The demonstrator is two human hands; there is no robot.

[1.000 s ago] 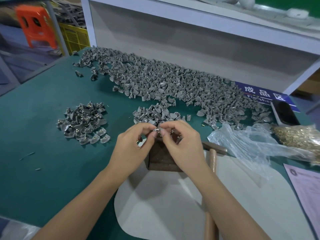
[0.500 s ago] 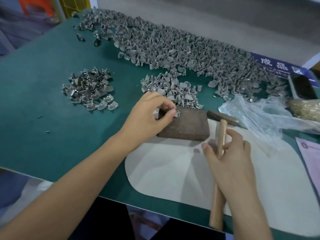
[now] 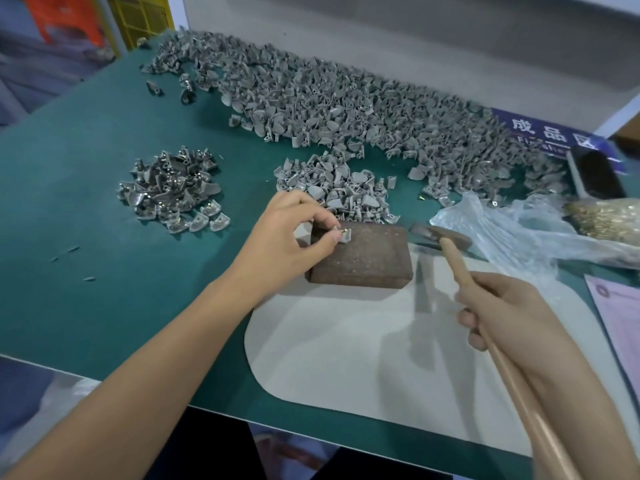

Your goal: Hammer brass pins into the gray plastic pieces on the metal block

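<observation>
My left hand (image 3: 287, 233) pinches a gray plastic piece (image 3: 343, 234) between thumb and fingertips, pressing it down on the top of the metal block (image 3: 363, 258) near the block's 10 o'clock corner; a brass pin (image 3: 340, 231) glints at the piece's top edge. My right hand (image 3: 509, 313) has a closed grip around the pale wooden handle of the hammer (image 3: 460, 268), whose dark head (image 3: 440, 234) sits just past the block's 2 o'clock corner, apart from the piece; whether the head touches the table (image 3: 86, 306) I cannot tell.

The rust-brown block straddles the far edge of a white mat (image 3: 346, 358) lying on the green table. At the block's 12 o'clock, just beside it, sits a small heap of gray pieces (image 3: 332, 187). Beyond that, a long bank of the same gray pieces (image 3: 329, 95) runs along the table's far side. At 9 o'clock, well apart from the block, is a separate pile of pieces with bright metal showing (image 3: 171, 190). At 3 o'clock a crumpled clear plastic bag (image 3: 512, 230) spreads toward a mound of loose brass pins (image 3: 609, 220). A dark phone (image 3: 597, 174) lies beyond the pins, near a blue sign (image 3: 540, 131) with white characters, and a printed sheet (image 3: 620, 317) lies at the table's right edge.
</observation>
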